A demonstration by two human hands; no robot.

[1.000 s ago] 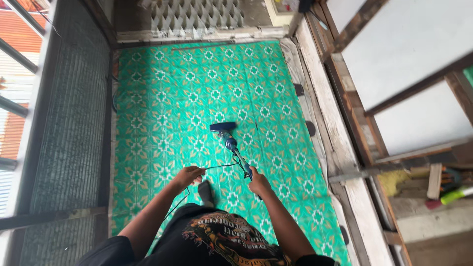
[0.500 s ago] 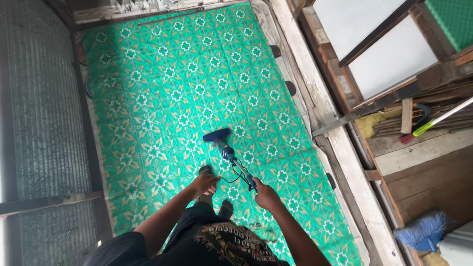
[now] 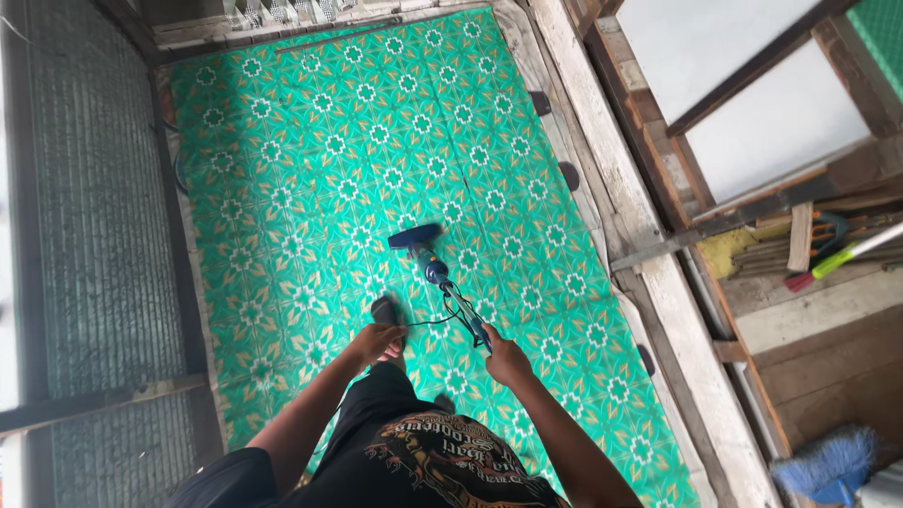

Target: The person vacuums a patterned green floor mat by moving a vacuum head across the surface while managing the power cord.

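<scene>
Vacuum [image 3: 437, 273] in right hand [image 3: 506, 359]

A single head-worn camera looks steeply down from standing height, tilted a little forward along the green patterned floor mat [image 3: 310, 188]. Its lower edge takes in the wearer's own arms and dark shirt [image 3: 423, 466] close up, while the wooden wall frame [image 3: 649, 216] runs along the right, farther off

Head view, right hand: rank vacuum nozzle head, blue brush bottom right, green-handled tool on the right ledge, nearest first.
From the right hand:
1. Vacuum nozzle head, ahead and slightly left on the green patterned mat.
2. Blue brush, bottom right corner, beyond the wooden sill.
3. Green-handled tool, on the right ledge.
Items 2 and 3 are close in the picture; the brush only looks slightly nearer.
</scene>
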